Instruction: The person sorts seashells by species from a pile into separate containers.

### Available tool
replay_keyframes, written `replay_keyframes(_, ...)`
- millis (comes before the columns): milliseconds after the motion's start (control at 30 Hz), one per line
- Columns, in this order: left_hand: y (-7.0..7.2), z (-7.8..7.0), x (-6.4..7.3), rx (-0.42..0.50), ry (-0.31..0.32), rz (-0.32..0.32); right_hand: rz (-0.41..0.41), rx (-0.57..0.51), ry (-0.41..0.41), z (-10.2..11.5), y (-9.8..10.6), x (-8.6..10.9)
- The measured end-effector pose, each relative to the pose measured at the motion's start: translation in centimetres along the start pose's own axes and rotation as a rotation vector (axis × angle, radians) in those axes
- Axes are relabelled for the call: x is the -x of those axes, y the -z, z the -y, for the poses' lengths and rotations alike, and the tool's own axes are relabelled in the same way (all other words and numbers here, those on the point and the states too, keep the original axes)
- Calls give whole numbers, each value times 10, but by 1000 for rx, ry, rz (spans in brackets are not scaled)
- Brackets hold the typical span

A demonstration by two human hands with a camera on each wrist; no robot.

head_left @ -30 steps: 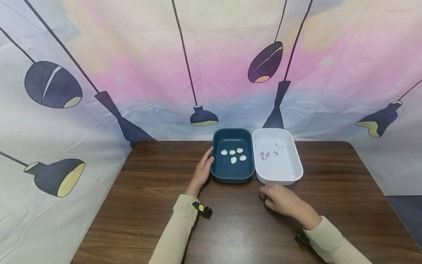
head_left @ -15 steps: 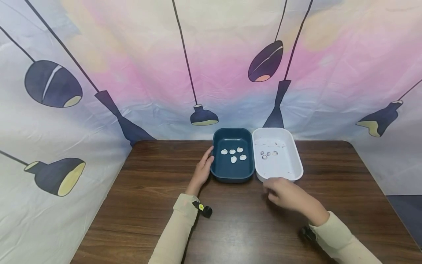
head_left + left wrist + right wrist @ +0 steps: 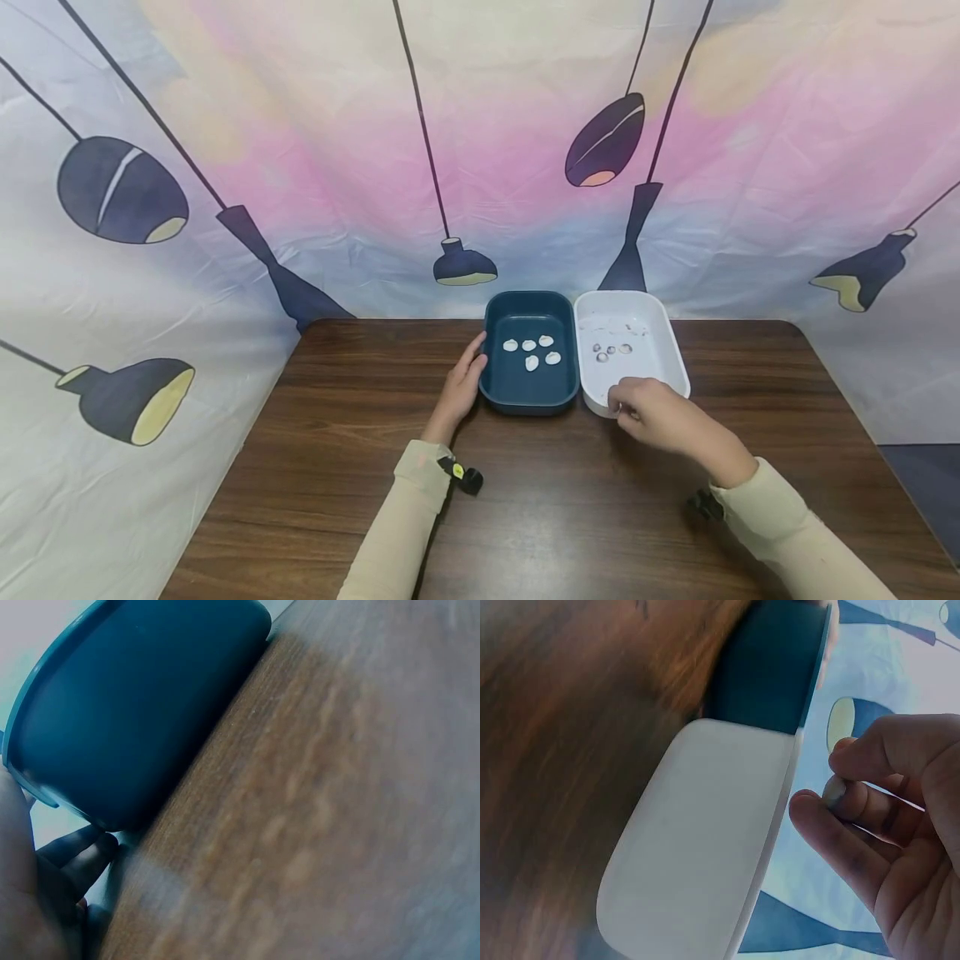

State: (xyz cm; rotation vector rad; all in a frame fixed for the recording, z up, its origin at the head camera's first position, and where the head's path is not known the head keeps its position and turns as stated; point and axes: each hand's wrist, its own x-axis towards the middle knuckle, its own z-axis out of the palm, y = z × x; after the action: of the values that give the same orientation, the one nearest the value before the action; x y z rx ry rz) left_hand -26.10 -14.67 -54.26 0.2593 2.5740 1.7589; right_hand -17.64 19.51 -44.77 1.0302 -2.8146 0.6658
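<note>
My left hand (image 3: 459,387) rests against the left side of a dark teal dish (image 3: 528,393), its fingers along the outer wall. Several white shells (image 3: 528,345) lie spread in that dish. In the left wrist view the hand (image 3: 37,877) touches the end of the teal dish (image 3: 142,705). Over the front rim of a white dish (image 3: 660,371) hovers my right hand (image 3: 663,417), fingers loosely bent. Several small greyish shells (image 3: 602,357) lie in the white dish. The right wrist view shows the right hand (image 3: 900,817) with gaps between its fingertips and a pale patch, probably a fingernail.
Both dishes stand side by side at the back of a brown wooden table (image 3: 525,508). Small reddish bits (image 3: 628,328) lie in the white dish. Behind the table hangs a cloth (image 3: 360,167) printed with lamps. A black wrist camera (image 3: 468,481) sits at the left cuff.
My right hand has moved up and slightly right, from in front of the white dish to over its front rim. The left hand, dishes and shells look unchanged.
</note>
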Motion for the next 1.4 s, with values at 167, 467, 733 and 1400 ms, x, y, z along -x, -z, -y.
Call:
replay_keyframes(167,0,-1,1,7,-4,4,0,31,2,-8,5,-6)
replay_keyframes(467,-1,0,2,19,-5,-6,-17,68,-26,-23,3,-14)
replay_keyframes(733,-1,-1,1,5,8,-12,1,74,-73,-41,-8,-24)
replay_keyframes(1400,-1,0,1,3,3,-7,86,60,-236,-74,-31,-43)
